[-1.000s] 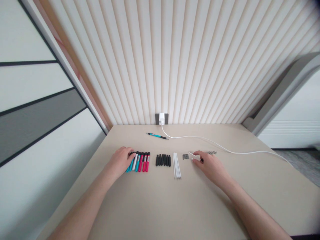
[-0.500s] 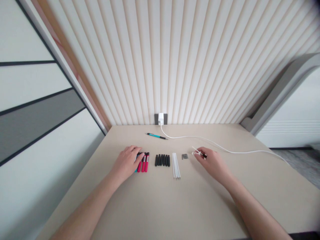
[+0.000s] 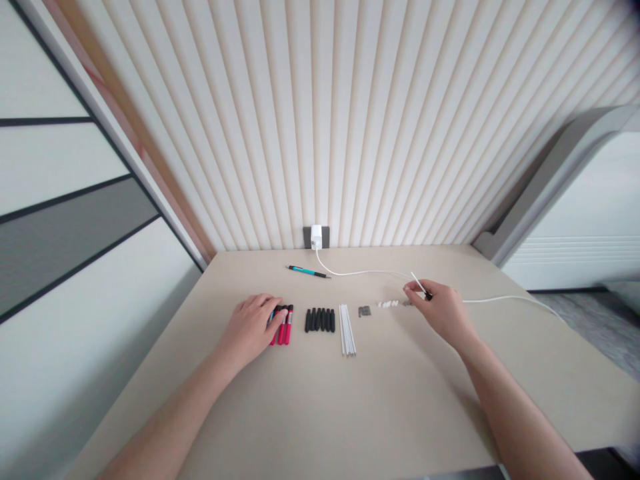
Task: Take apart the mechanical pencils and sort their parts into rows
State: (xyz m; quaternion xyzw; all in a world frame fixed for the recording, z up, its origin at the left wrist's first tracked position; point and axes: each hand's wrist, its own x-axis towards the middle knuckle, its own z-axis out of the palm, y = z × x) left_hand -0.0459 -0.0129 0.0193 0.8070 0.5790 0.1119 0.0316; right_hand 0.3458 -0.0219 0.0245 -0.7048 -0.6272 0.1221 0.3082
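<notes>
My left hand (image 3: 253, 327) rests on a row of red, teal and black pen barrels (image 3: 283, 323) on the beige table (image 3: 320, 400), its fingers curled over the leftmost ones and hiding them. My right hand (image 3: 440, 308) is closed in a pinch on a thin white pen refill (image 3: 418, 283), held tilted just above the table. Below it lie small white pieces (image 3: 388, 304) and small grey parts (image 3: 365, 311). A row of black pen grips (image 3: 319, 319) and a bundle of white refills (image 3: 347, 329) lie between my hands.
A teal pen (image 3: 307, 271) lies near the back wall. A white charger (image 3: 316, 236) sits in a wall socket, and its white cable (image 3: 500, 298) runs right across the table, passing behind my right hand. The slatted wall closes the far edge.
My right hand lifted the thin white refill and moved right and back, uncovering the small white pieces. My left hand slid further over the coloured pen barrels. The camera shifted slightly.
</notes>
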